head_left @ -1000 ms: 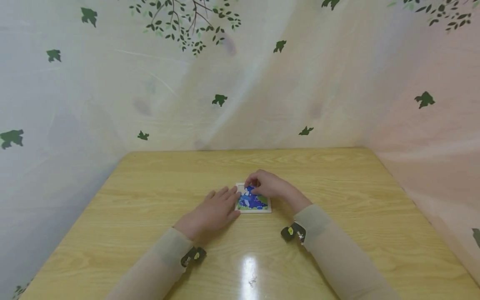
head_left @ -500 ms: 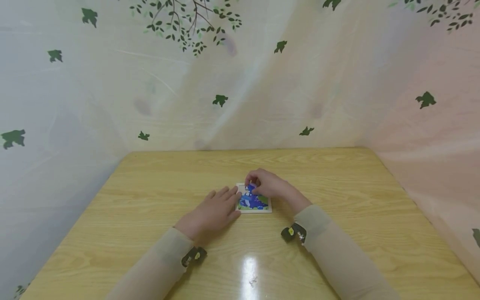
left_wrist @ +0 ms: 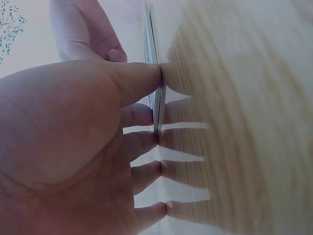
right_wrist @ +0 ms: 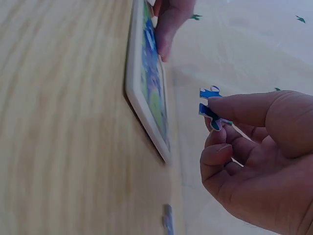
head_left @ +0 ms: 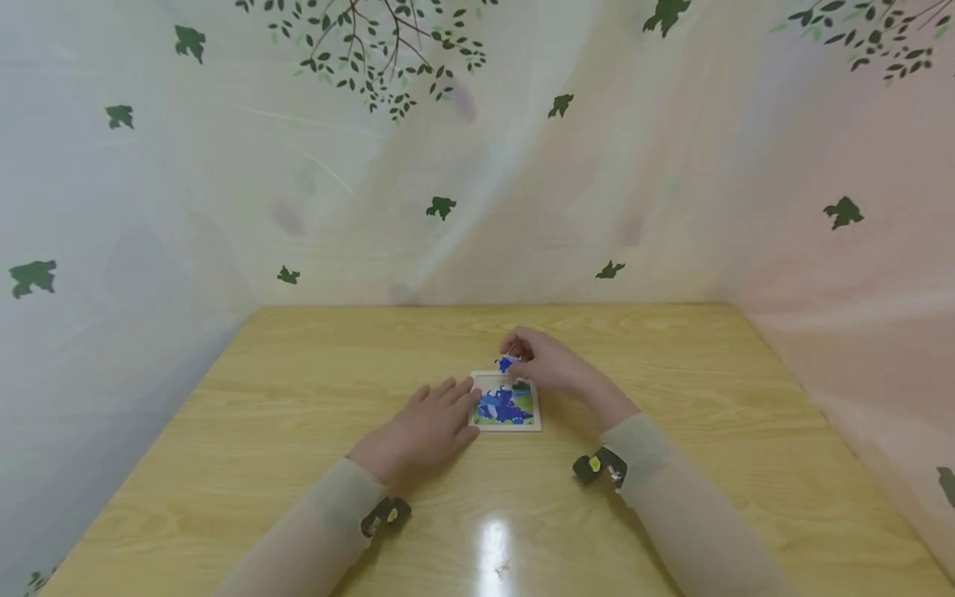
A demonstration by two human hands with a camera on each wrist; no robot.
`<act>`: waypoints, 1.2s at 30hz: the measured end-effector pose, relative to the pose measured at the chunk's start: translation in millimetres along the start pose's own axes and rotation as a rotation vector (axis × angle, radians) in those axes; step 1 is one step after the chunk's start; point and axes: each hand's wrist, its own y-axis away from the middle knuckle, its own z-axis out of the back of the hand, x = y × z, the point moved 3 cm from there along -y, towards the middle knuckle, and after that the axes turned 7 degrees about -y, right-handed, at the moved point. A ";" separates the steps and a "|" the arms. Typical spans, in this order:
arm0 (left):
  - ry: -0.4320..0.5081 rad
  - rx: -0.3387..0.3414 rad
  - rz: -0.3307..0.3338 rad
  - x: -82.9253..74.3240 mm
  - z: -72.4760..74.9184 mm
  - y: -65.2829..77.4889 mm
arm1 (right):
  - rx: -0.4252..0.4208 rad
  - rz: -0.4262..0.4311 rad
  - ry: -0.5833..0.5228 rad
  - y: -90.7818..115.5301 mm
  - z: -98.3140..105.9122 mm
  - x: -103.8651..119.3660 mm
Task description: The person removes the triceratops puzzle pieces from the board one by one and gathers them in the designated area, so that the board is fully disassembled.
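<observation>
A small jigsaw puzzle (head_left: 505, 406) with a blue dinosaur picture lies in a white frame on the table. Bare tray shows along the upper part of the picture. My left hand (head_left: 425, 423) lies with spread, straight fingers at the frame's left side; in the left wrist view the thumb (left_wrist: 142, 81) and some fingers touch the frame's edge (left_wrist: 157, 110). Above the far edge of the frame, my right hand (head_left: 548, 361) pinches a blue puzzle piece (right_wrist: 210, 108) between thumb and fingers, clear of the puzzle. Part of that piece is hidden by the thumb.
A small blurred bluish object (right_wrist: 168, 220), perhaps another piece, lies on the table beyond the frame in the right wrist view. The wooden table (head_left: 298, 356) meets pale fabric walls (head_left: 507, 182) with green leaf prints at the back and sides.
My right hand has lifted the blue puzzle piece out of the upper part of the puzzle and moved away and slightly right. The left hand stays at the frame. The head view has shifted slightly.
</observation>
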 end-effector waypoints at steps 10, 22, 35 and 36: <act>0.022 -0.007 -0.013 0.2 1.5 2.8 | -0.065 0.026 -0.003 23.5 41.3 -14.0; 0.023 0.005 0.002 1.1 0.9 1.9 | -0.051 -0.018 0.022 44.6 73.5 -40.3; 0.008 0.000 -0.009 1.9 -0.4 0.5 | -0.011 -0.114 0.024 53.8 92.2 -60.3; 0.009 0.002 -0.009 1.8 -0.2 0.3 | -0.008 -0.117 0.019 53.5 92.3 -62.0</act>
